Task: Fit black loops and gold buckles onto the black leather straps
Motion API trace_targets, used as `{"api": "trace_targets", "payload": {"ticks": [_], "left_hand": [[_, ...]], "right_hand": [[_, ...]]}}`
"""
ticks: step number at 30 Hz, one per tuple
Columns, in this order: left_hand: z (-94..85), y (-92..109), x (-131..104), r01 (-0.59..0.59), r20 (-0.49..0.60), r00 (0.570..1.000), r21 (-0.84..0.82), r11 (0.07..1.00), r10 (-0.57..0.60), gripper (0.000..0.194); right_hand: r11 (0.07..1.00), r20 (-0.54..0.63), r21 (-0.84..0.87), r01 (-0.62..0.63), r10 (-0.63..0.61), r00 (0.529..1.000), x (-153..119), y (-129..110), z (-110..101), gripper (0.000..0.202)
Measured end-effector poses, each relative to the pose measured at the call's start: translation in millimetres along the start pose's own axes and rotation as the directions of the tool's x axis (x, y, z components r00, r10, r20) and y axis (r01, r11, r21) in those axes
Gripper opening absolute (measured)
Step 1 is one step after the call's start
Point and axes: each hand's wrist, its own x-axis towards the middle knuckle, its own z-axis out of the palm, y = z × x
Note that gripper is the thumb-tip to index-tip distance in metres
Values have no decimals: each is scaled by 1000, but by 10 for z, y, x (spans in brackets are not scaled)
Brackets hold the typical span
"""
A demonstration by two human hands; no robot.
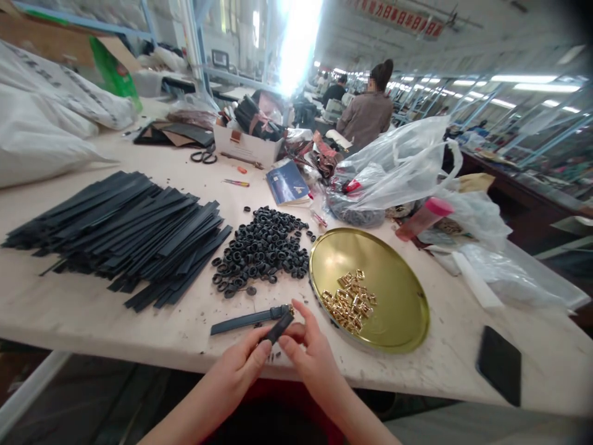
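With the hands at the centre of the clock and twelve straight ahead, a pile of flat black strips lies at ten o'clock on the pale surface; its loose ends stick out unevenly, so a sleeve brushing them could drag some out of line. At about nine to ten, just beside the hands, a dark finished-looking strap lies flat.

The left hand pinches a short black strap piece between thumb and forefinger, in front of the body. A heap of small black loops sits near twelve, a few strays at its fringe; a careless knock could scatter more.

The right hand meets the piece's far end, forefinger stretched out and thumb apart below (whether these fingers truly grip it, I cannot tell). A bit of gold metal shows at that fingertip; if the left pinch slackened, the piece could twist and slip.

At two o'clock, a round gold tray holds loose gold buckles; a bumped rim could spill them. A black phone rests towards three, near the edge, where an elbow might push it off.
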Motion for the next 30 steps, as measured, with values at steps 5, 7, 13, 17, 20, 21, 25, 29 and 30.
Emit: {"api": "trace_targets", "payload": {"ticks": [5,7,13,17,20,21,25,29,30], "left_hand": [[1,4,49,-5,-49,999,77,997,9,30],[56,-15,50,-8,-28,1000,71,997,10,28],[165,29,-34,99,9,995,29,995,-99,25],[199,231,-29,41,-44,998,23,999,-40,22],[249,383,51,-66,-93,993,37,997,69,21],[264,415,81,-82,-103,991,46,996,86,22],[286,417,143,-106,-136,984,86,991,117,22],[296,321,112,-73,-169,981,140,987,96,16],[306,299,102,-66,-179,980,147,987,92,15]], "right_hand": [[699,-137,-715,-16,-118,984,376,-29,-780,13],[656,-95,-754,-33,-59,994,516,3,-953,8],[762,-88,-648,-25,-42,995,601,93,-1022,11],[863,-100,-504,-24,-31,994,457,-54,-936,21],[979,-7,-202,-16,15,1000,296,-237,-724,27],[997,32,-70,-30,32,999,244,-286,-635,28],[980,132,176,-91,69,989,106,-327,-307,29],[978,91,196,-68,50,995,88,-218,-96,21],[980,55,192,-57,47,997,92,-196,-57,19]]}}
